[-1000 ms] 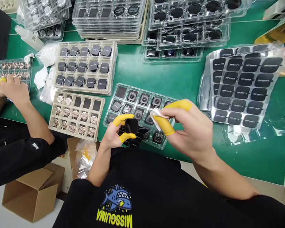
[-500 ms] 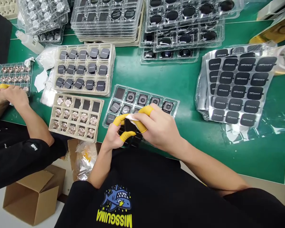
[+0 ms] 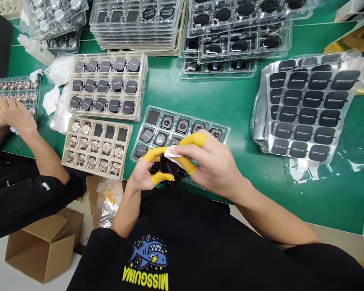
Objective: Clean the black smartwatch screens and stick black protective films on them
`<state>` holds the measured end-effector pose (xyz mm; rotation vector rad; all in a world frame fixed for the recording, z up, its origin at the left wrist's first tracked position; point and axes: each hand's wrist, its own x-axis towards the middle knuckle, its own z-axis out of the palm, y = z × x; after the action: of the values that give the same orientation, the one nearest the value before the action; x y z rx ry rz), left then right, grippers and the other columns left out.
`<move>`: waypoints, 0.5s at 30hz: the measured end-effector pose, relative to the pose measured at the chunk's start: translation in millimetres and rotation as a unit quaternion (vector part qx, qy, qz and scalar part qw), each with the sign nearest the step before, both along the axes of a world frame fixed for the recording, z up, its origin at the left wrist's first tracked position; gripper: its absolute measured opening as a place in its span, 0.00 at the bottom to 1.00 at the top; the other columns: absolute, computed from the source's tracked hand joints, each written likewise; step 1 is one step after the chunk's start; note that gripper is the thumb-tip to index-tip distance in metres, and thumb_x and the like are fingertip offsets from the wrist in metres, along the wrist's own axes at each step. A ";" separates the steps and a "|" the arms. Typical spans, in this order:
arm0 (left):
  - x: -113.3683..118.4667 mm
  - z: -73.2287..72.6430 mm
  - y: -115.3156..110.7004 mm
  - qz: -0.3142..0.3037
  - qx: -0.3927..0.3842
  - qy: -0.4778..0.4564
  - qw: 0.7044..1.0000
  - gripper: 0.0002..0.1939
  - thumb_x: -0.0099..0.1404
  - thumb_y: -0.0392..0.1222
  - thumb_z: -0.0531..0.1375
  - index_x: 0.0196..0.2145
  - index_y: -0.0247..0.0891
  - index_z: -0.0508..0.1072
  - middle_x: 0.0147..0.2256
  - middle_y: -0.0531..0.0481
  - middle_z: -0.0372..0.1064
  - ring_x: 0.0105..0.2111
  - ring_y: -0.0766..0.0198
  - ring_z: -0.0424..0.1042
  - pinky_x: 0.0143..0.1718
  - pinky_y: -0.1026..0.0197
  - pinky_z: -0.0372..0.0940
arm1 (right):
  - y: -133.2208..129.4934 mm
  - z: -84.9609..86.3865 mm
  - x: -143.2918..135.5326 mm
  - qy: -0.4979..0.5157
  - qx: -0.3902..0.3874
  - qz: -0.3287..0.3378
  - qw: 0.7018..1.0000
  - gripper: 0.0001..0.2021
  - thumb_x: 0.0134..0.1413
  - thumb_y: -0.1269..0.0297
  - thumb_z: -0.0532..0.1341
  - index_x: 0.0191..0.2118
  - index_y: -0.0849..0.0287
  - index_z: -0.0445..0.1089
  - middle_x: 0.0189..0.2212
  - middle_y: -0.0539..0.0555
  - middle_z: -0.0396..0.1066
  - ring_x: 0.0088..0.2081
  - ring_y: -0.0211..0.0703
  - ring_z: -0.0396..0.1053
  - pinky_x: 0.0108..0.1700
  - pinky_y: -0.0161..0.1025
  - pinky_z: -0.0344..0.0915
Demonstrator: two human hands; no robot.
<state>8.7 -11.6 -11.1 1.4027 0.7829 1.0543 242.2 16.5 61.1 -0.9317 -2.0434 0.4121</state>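
Since a second ago, the right hand (image 3: 214, 163) and its white cloth (image 3: 172, 152) have swung left onto the square black smartwatch (image 3: 170, 165), and the cloth now covers the upper right of its face; the smartwatch itself has barely shifted. It is held up off the counter (image 3: 239, 101), above the near edge of a clear plastic tray (image 3: 172, 112), clamped by its edges between the thumb and forefinger of the left hand (image 3: 142, 176). Thumb and forefinger of the right are pinched on the cloth.

Watching from here, I'd worry about that narrow hold: a sideways push could twist the smartwatch out of the yellow finger cots (image 3: 163, 177) and drop it onto the other watches (image 3: 182, 126) in the tray. Grit caught in the cloth might scratch the face, and a bare fingertip straying across could smudge it.

What shows of the face is dark and glossy, with rounded corners and no mark that I can make out. Its back is hidden; whether a strap hangs behind, I can't tell.

Just off the tray's left edge lies a beige tray (image 3: 125, 152) of rose-gold watches. Nearer the counter's right end are sheets of black labels (image 3: 312, 99); toward its left end, a co-worker's hand (image 3: 18, 115).
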 end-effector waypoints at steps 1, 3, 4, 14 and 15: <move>-0.5 0.5 0.7 -0.001 -0.001 0.003 1.000 0.38 0.68 0.61 0.77 0.67 0.40 0.75 0.53 0.39 0.86 0.52 0.49 0.88 0.56 0.52 0.82 | 1.0 -4.4 -2.8 -0.019 0.012 -0.005 1.000 0.13 0.72 0.77 0.63 0.52 0.54 0.81 0.38 0.56 0.79 0.38 0.47 0.70 0.37 0.43 0.67; -1.6 1.5 1.3 -0.002 -0.012 0.008 1.000 0.36 0.70 0.61 0.75 0.66 0.40 0.75 0.53 0.39 0.85 0.51 0.50 0.88 0.55 0.53 0.82 | 2.1 -11.5 -7.6 -0.044 0.026 -0.011 0.999 0.14 0.72 0.78 0.62 0.52 0.54 0.81 0.39 0.57 0.79 0.39 0.48 0.69 0.37 0.44 0.65; -1.9 1.8 0.9 0.000 -0.018 0.007 1.000 0.35 0.71 0.61 0.75 0.65 0.40 0.75 0.53 0.40 0.85 0.50 0.51 0.88 0.55 0.53 0.82 | 2.4 -14.0 -9.6 -0.047 0.031 -0.011 0.998 0.14 0.72 0.78 0.61 0.51 0.55 0.81 0.39 0.57 0.79 0.39 0.48 0.69 0.37 0.43 0.65; -3.2 -3.3 -8.6 0.028 0.002 0.058 0.998 0.43 0.66 0.67 0.76 0.69 0.40 0.74 0.59 0.37 0.83 0.57 0.45 0.86 0.61 0.48 0.80 | 2.6 -13.0 -17.2 -0.029 0.062 0.014 0.998 0.13 0.76 0.74 0.61 0.52 0.54 0.82 0.39 0.56 0.79 0.39 0.48 0.68 0.37 0.43 0.63; -3.8 -5.1 -9.0 0.027 0.000 0.069 0.997 0.44 0.65 0.67 0.76 0.69 0.41 0.74 0.59 0.37 0.83 0.56 0.44 0.86 0.61 0.47 0.81 | 2.0 -10.6 -17.4 -0.034 0.066 0.028 0.997 0.13 0.77 0.74 0.60 0.52 0.54 0.83 0.38 0.56 0.78 0.39 0.48 0.68 0.37 0.43 0.63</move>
<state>4.9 -20.7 -16.2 1.4735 0.9265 1.0063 224.8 18.5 50.5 -0.8197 -2.1348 0.2735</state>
